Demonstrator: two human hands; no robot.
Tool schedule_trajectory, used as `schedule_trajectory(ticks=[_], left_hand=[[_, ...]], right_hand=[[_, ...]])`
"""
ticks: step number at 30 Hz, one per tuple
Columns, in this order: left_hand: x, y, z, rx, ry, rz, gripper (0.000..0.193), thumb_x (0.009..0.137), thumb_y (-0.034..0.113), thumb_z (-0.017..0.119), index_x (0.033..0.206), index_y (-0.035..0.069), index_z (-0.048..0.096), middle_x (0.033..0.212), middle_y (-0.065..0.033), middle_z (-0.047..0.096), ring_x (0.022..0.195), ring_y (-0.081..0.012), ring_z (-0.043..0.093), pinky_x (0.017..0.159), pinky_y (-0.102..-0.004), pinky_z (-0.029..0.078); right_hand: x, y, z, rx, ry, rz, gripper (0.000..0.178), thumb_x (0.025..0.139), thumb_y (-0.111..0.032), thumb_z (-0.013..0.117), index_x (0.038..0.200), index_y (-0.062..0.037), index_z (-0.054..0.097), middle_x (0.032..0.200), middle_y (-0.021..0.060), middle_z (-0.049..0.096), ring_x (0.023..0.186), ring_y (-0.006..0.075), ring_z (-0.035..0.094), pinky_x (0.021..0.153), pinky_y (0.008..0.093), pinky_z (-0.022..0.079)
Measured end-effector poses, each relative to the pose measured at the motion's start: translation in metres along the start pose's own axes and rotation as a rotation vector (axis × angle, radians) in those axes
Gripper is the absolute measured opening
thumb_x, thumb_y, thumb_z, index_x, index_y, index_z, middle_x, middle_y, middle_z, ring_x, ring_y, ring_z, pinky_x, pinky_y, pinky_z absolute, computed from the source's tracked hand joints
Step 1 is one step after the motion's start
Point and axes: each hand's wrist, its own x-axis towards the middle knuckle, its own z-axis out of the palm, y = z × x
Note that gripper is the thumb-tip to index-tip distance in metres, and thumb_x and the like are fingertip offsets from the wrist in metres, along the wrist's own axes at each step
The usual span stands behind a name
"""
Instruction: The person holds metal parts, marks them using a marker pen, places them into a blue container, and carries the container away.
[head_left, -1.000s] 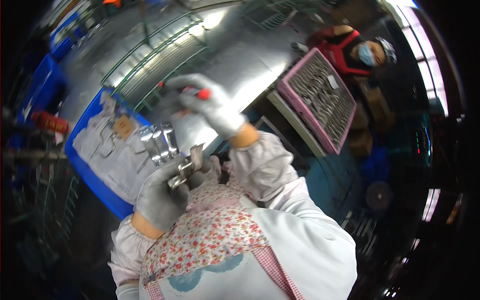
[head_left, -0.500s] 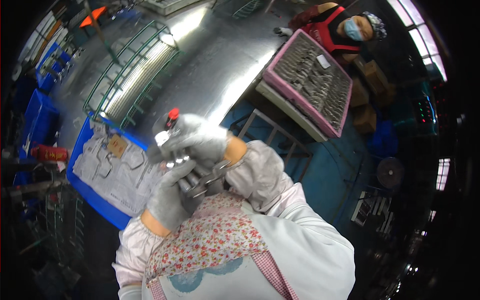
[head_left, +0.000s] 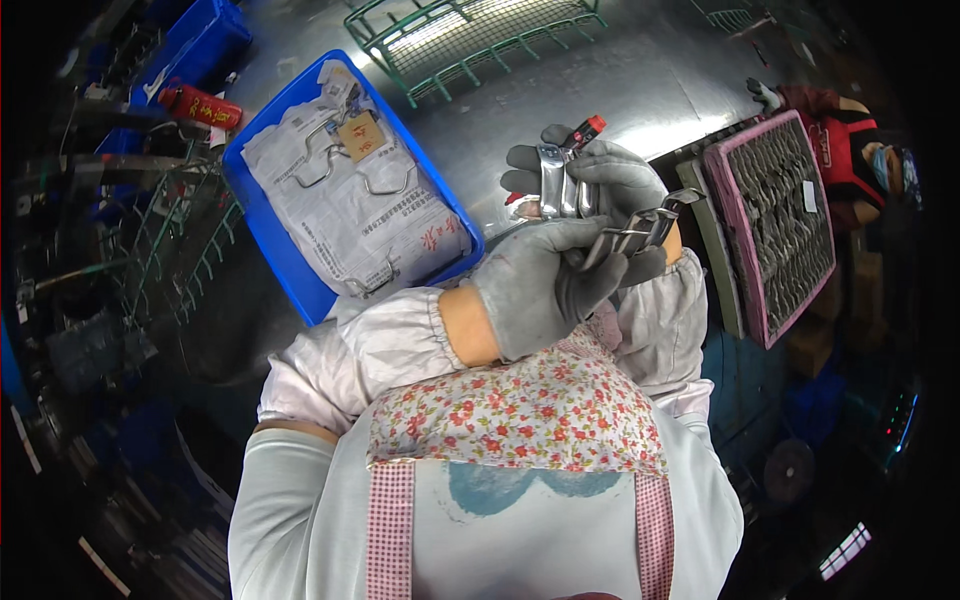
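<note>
Both hands wear grey gloves and meet in front of my chest. My right hand grips a stack of shiny bent metal clips and a red-capped marker that sticks up between the fingers. My left hand lies just below and against it, closed around a grey metal bracket that points right. A blue tray lined with newspaper sits to the left on the steel table, with several bent wire parts and a brown tag in it.
A pink tray full of small metal parts stands at the right. Beyond it is another person in red. A green wire rack lies at the top, and a red can and blue bins are at the upper left.
The view has swung, so the blue tray now sits higher and further left. My left hand has closed over the bracket beneath my right hand, which still holds the clips and marker.
</note>
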Motion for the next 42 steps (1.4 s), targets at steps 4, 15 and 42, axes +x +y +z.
schedule_trajectory(ticks=[4,15,42], left_hand=[[0.007,-0.003,-0.005,-0.088,-0.013,0.029,0.018,0.093,0.013,0.048,0.095,-0.003,0.056,0.087,-0.0109,0.064,0.070,-0.0166,0.066,0.061,-0.0217,0.059],[0.017,-0.008,-0.007,-0.104,-0.064,0.020,0.018,0.094,0.013,0.046,0.101,-0.002,0.054,0.092,-0.0124,0.064,0.072,-0.0169,0.066,0.061,-0.0218,0.059],[-0.044,-0.009,-0.012,0.033,0.008,0.234,0.034,0.096,0.014,0.039,0.121,-0.009,0.041,0.117,-0.0187,0.054,0.097,-0.0213,0.063,0.069,-0.0163,0.058]], right_hand=[[0.012,-0.010,-0.019,0.581,0.014,0.494,0.038,0.089,-0.010,0.045,0.124,0.0045,0.042,0.126,0.0331,0.044,0.117,0.0466,0.045,0.090,0.0473,0.049],[0.030,-0.030,-0.022,0.342,0.202,0.767,0.039,0.084,0.000,0.046,0.122,0.0029,0.040,0.122,0.0347,0.045,0.108,0.0436,0.054,0.082,0.0470,0.055],[0.163,-0.120,0.058,-0.912,0.170,-0.202,0.030,0.092,-0.020,0.048,0.116,-0.0022,0.055,0.102,0.0114,0.063,0.091,0.0165,0.060,0.078,0.0264,0.045]])
